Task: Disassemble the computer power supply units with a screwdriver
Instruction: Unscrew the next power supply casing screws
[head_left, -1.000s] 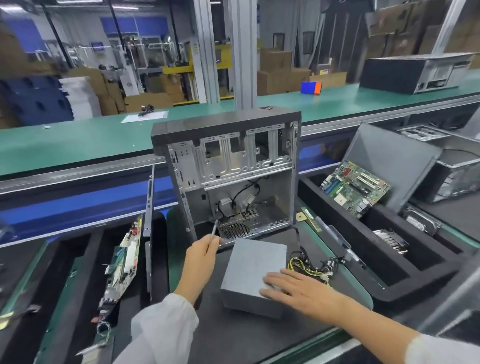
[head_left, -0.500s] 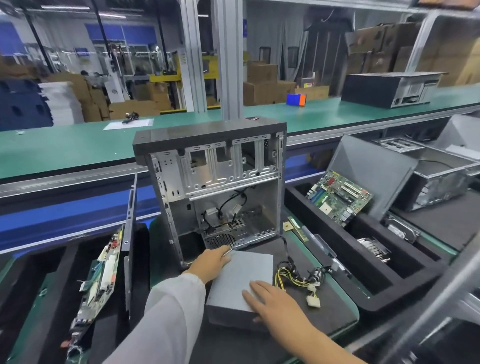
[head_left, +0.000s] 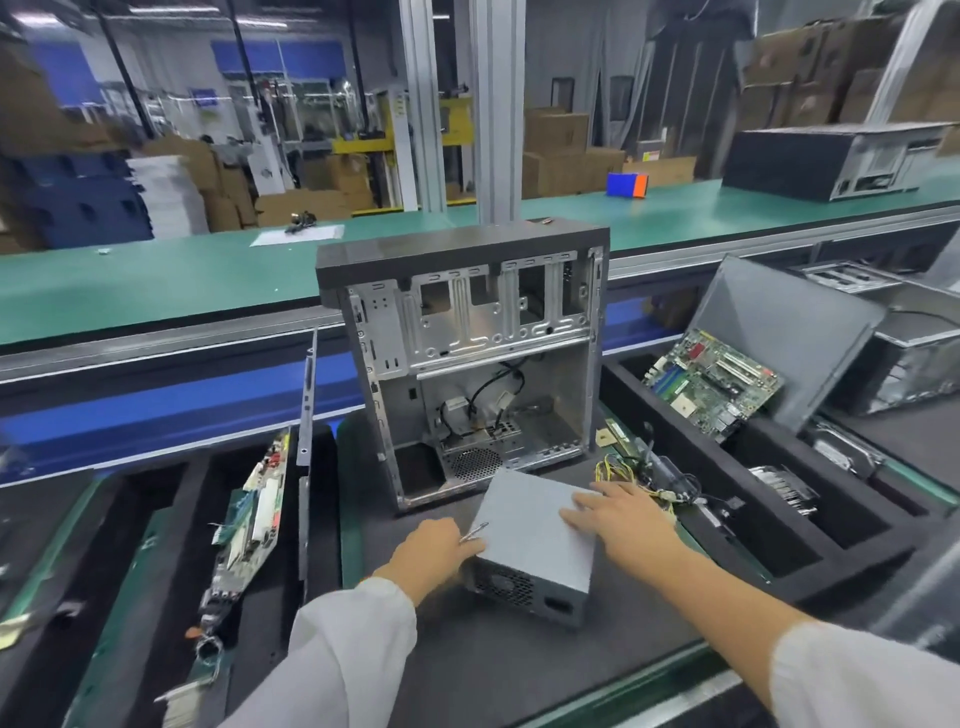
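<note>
A grey power supply unit (head_left: 530, 535) lies on the dark mat in front of an open, empty computer case (head_left: 467, 358). Its fan grille faces me and its yellow and black cables (head_left: 623, 473) trail off to the right. My left hand (head_left: 436, 545) is at the unit's left edge and holds a thin metal screwdriver (head_left: 474, 532), whose tip points up and right over the unit's top. My right hand (head_left: 618, 514) lies flat on the top right of the unit, fingers straight.
Foam trays flank the mat: the left one holds a circuit board (head_left: 249, 519) and a case panel (head_left: 306, 415), the right one a motherboard (head_left: 711, 384), a heatsink (head_left: 784, 488) and a leaning grey panel (head_left: 779, 332). Behind runs a green conveyor (head_left: 156, 280) with another case (head_left: 831, 161).
The power supply unit has been turned so its fan grille now faces me. My left hand came down from the case opening to the unit's left edge. My right hand stayed on top.
</note>
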